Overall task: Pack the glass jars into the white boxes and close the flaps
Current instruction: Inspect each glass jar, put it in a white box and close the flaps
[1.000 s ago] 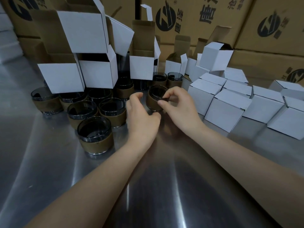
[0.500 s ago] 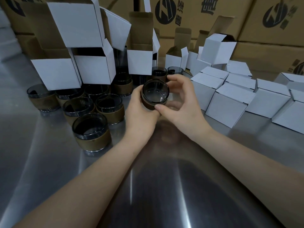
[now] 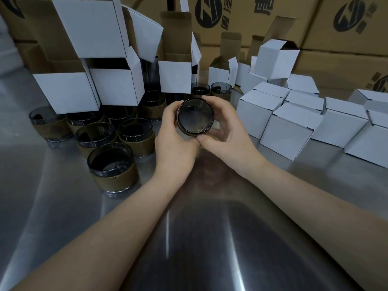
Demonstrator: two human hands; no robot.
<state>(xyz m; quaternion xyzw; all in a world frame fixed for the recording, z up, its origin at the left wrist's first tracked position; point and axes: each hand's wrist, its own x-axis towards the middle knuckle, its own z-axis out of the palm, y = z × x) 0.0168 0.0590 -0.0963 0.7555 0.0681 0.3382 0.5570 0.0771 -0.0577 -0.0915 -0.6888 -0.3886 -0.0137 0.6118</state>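
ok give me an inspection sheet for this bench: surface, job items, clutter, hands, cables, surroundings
surface: shiny metal table, light streaks.
job's things: held jar tipped, round end facing camera; standing jars at left; open white boxes over them; closed white boxes at right.
clutter: nothing seen.
grippers: left hand and right hand both grip the held jar.
cables: nothing seen.
surroundings: brown printed cartons behind.

Brown cartons (image 3: 249, 26), top of the frame:
- black round logo (image 3: 208, 12) with an angular mark, top centre
- a similar round logo (image 3: 348, 16), upper right
- large black Chinese characters (image 3: 265, 4) beside the logos, cropped and too distorted to read
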